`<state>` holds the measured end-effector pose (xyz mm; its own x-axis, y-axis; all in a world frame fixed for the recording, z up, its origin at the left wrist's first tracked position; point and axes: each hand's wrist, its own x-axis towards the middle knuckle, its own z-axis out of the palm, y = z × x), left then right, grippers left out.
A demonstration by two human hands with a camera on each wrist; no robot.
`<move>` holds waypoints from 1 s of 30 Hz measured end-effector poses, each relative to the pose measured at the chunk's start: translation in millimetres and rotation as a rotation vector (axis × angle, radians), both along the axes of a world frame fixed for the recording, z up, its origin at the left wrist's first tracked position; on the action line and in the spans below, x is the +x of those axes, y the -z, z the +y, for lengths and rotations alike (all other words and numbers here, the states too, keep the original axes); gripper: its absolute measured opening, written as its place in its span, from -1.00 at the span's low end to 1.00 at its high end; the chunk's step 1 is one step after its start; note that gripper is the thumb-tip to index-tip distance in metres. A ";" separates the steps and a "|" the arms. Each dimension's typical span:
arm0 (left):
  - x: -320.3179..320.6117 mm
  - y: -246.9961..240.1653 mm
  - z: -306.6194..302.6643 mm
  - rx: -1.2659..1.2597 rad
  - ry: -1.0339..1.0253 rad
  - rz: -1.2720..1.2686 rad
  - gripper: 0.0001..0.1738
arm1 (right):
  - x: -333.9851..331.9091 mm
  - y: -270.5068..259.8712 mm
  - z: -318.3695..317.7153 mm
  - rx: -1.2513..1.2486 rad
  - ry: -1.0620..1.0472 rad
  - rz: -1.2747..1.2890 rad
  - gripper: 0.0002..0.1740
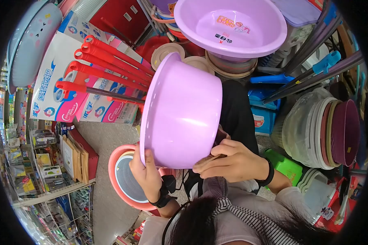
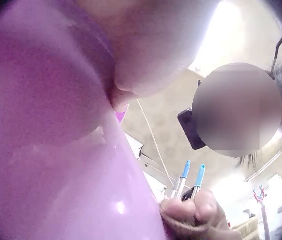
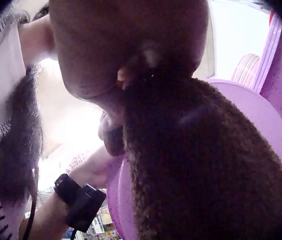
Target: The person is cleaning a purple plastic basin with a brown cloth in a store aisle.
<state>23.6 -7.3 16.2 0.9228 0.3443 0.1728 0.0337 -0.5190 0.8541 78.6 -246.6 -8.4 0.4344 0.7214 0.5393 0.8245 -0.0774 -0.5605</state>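
A purple basin (image 1: pixel 184 114) is held tilted on its side in front of the body, its rim facing left in the head view. The left hand (image 1: pixel 146 173) grips the rim at the lower left, thumb on the outer wall. A brown cloth (image 3: pixel 206 165) hangs from the right hand (image 1: pixel 237 162), which pinches it against the basin's base edge. In the left wrist view the basin wall (image 2: pixel 56 165) fills the left side, and the right hand (image 2: pixel 196 215) shows at the bottom.
Another purple basin (image 1: pixel 233 24) lies on a stack at the top. Red mop handles (image 1: pixel 110 61) stick out at the left by printed boxes (image 1: pixel 53 81). A pink basin (image 1: pixel 115 179) stands on the floor, with stacked tubs (image 1: pixel 315 126) at the right and shelves (image 1: pixel 49 159) at the left.
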 end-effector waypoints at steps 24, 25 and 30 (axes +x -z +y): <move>4.1 4.2 -1.9 0.068 -0.102 -0.137 -0.55 | 29.0 -25.6 30.6 0.150 0.357 -0.011 -0.64; 3.5 5.3 0.8 0.075 -0.105 -0.134 -0.54 | 28.0 -20.4 27.1 0.153 0.276 0.040 -0.64; -7.8 13.3 20.3 0.001 -0.099 -0.068 -0.43 | 24.0 -5.7 0.1 0.113 -0.047 0.171 -0.65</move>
<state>15.8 13.0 2.9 0.8705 0.4331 0.2339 0.0273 -0.5170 0.8556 102.6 -246.5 -2.7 0.4933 0.6822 0.5396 0.7182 0.0306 -0.6952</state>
